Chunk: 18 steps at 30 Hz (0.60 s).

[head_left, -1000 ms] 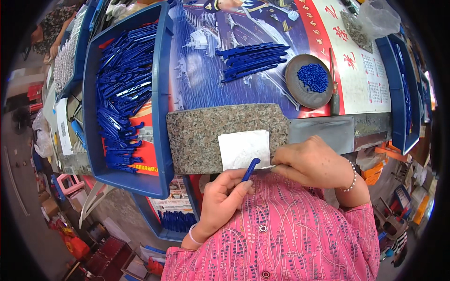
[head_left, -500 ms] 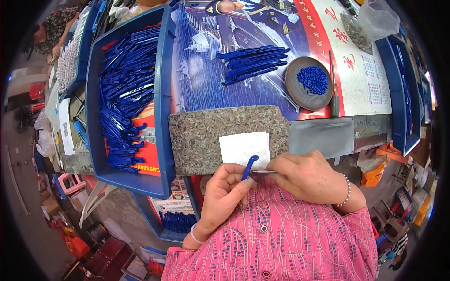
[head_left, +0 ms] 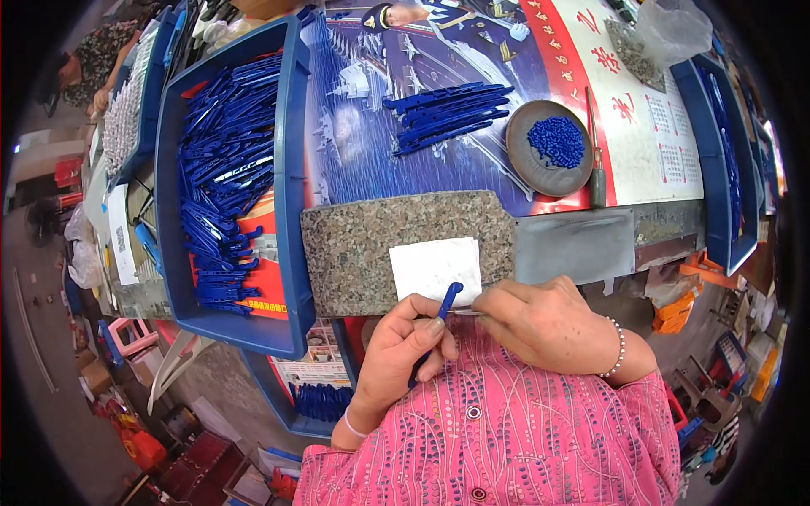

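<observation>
My left hand [head_left: 407, 341] grips a slim blue plastic strip [head_left: 447, 302] between thumb and fingers. Its rounded, hook-like head points up over a folded white paper [head_left: 434, 268], and its lower end shows below my fingers. Close to the strip's right side, my right hand [head_left: 548, 325] has its fingertips pinched together. Something thin and pale shows at those fingertips, too small to make out. The white paper lies on a speckled granite slab [head_left: 354, 244] at the table's near edge. Beyond it are a loose pile of blue strips [head_left: 451, 116] and a round dish [head_left: 525, 169] of tiny blue pieces [head_left: 557, 141].
A blue bin [head_left: 291, 219] full of blue strips stands left of the slab; a lower blue tray [head_left: 287, 413] sits beneath it. A screwdriver [head_left: 597, 181] lies beside the dish. Right of the slab is a grey plate [head_left: 574, 246]. Another blue bin [head_left: 717, 169] stands far right.
The blue strip has shifted slightly in my left hand, and its lower end now shows below the fingers. Both hands stay close together. The whole view has shifted a little.
</observation>
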### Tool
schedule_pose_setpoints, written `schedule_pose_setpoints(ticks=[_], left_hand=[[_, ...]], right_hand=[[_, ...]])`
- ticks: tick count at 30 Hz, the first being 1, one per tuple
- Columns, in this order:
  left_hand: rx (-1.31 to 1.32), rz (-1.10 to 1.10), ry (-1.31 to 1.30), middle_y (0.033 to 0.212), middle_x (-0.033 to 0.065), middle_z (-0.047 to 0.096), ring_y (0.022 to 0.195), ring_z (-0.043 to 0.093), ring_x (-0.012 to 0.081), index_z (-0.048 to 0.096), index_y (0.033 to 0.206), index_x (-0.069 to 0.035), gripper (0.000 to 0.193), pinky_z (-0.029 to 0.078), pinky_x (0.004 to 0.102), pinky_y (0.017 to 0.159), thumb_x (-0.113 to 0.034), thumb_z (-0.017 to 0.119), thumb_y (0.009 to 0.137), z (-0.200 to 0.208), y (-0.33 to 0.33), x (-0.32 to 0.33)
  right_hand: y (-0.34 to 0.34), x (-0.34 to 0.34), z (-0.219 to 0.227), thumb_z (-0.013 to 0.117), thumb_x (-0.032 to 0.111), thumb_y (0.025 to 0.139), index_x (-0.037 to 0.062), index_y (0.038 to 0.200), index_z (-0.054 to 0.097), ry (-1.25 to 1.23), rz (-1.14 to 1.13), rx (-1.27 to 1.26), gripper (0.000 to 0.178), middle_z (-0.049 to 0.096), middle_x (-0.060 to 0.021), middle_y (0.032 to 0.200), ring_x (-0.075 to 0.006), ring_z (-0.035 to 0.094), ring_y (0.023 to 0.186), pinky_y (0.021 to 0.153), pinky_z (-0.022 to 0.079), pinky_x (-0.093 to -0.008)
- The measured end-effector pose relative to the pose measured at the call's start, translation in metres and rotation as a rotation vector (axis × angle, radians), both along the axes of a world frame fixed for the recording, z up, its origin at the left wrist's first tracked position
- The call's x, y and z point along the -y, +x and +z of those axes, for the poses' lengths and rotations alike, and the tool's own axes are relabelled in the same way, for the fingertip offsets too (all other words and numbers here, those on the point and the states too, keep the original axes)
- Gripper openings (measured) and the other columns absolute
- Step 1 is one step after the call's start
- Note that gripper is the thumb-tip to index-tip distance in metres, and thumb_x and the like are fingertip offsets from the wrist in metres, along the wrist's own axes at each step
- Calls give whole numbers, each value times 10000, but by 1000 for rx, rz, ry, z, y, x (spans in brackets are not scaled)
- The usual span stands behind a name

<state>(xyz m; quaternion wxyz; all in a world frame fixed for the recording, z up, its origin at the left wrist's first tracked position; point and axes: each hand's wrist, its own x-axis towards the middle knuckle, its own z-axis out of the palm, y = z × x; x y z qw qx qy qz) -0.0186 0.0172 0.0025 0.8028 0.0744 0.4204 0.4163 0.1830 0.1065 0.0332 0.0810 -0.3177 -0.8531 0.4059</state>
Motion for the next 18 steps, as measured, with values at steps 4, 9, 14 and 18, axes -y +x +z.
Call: schedule_pose_setpoints(ticks=[4,9,14,18], left_hand=[[56,7,-5,753,96,623,460,442,60,472,1061,-37,140,344,173,443,-116,503,950,-2,0,1],[-251,-22,100,742,124,632,434,434,66,476,1041,-22,167,329,180,413,-85,560,911,5,12,2],[-318,-32,119,750,124,639,458,449,58,476,1036,-15,168,331,175,425,-43,568,898,7,11,2],[-238,-112,65,746,103,625,472,436,47,479,1036,-18,141,328,178,435,-49,542,915,4,2,6]], right_hand=[[0,1,1,586,96,801,44,875,489,21,-6,-3,132,581,-96,720,-298,606,556,415,438,-399],[1,3,3,629,110,789,58,903,552,69,41,143,148,586,-77,754,-246,615,601,458,444,-361],[2,-5,7,629,108,786,60,849,549,68,120,109,112,558,-65,693,-239,596,555,446,436,-358],[23,-30,0,654,119,797,64,807,589,-384,447,-381,86,563,-51,650,-215,565,500,432,424,-337]])
